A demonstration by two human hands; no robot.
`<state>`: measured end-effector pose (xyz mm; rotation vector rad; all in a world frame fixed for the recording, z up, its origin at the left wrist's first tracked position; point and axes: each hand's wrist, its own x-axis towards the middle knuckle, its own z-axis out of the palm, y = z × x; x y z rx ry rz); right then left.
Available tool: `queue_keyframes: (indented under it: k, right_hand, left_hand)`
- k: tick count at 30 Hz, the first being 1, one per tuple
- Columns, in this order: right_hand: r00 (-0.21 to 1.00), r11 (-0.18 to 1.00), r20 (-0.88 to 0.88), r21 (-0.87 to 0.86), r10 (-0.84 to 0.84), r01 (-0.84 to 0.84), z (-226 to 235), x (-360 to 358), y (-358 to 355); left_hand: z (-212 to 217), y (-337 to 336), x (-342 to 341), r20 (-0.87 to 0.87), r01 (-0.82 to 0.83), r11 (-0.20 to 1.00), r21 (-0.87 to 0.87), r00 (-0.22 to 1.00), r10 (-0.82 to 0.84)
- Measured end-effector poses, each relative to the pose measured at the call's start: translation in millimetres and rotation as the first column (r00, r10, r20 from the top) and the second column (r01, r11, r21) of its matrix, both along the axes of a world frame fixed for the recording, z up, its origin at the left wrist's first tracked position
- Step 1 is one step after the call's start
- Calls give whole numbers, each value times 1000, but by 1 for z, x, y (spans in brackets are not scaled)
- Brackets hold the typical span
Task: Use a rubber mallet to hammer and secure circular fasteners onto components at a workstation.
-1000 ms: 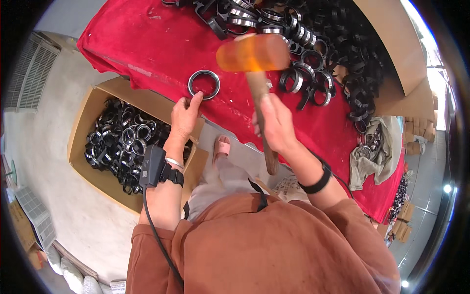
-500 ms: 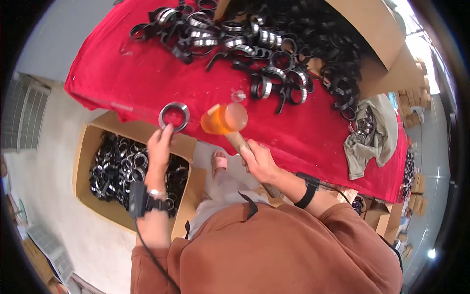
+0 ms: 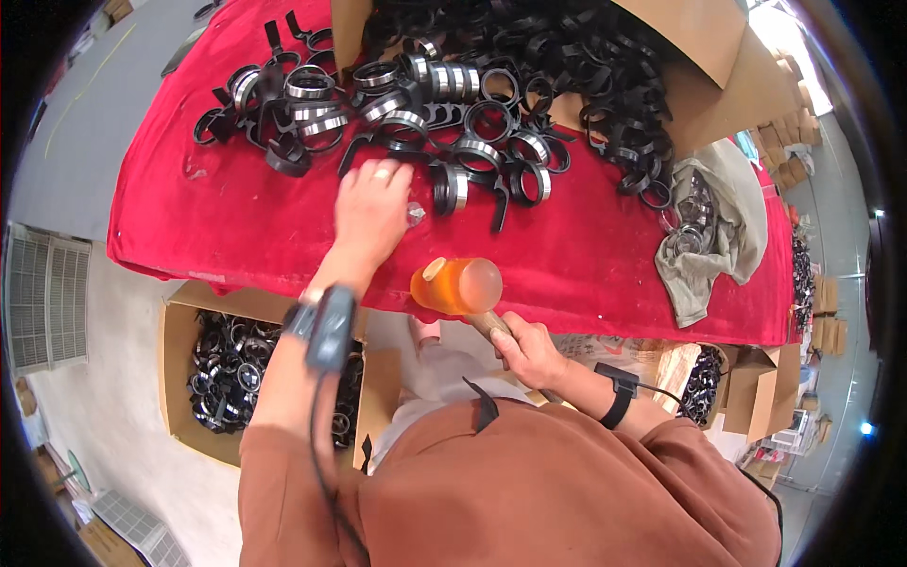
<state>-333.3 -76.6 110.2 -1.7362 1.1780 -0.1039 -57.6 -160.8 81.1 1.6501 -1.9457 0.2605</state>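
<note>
My right hand (image 3: 531, 354) is wrapped round the wooden handle of a mallet (image 3: 458, 286) with a translucent orange head. That head hangs over the near edge of the red-covered table. Farther left, my left hand (image 3: 373, 213) reaches over the cloth to the near edge of a pile of black rings with bright metal bands (image 3: 402, 128). Its fingers bend downward beside a black ring's arm, and their tips are hidden. Several of these rings have flat black arms sticking out. A small clear piece (image 3: 415, 214) lies on the cloth by my left hand.
A large cardboard box (image 3: 690, 38) lies at the far side, black parts spilling from it. Below the table's left edge stands an open carton (image 3: 179, 378) holding more rings. A grey-green cloth (image 3: 694, 274) with metal rings lies at right. Red cloth (image 3: 586, 255) covers the table.
My left hand has moved forward and right to the pile; the single ring that lay at its fingertips is no longer seen there. The mallet has shifted slightly right and nearer, and my view has turned.
</note>
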Motion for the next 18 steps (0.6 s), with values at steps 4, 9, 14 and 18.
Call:
queue_keyframes:
  k: [4, 9, 14, 18]
  right_hand:
    - [1000, 1000, 6, -26, -11, 12, 5, -10, 1]
    - [994, 996, 65, -7, -87, 87, 8, -19, 1]
    - [977, 989, 158, 14, -146, 145, 10, -4, -13]
    - [975, 999, 219, -4, -38, 40, 9, 35, -21]
  left_hand:
    - [-9, -50, -15, 218, -163, 947, 278, 971, 103]
    - [-28, -26, 5, 122, -120, 966, 230, 988, 93]
    - [-24, 79, 43, -214, -424, 882, 207, 860, 464]
    - [-63, 154, 51, -265, -484, 872, 74, 833, 485]
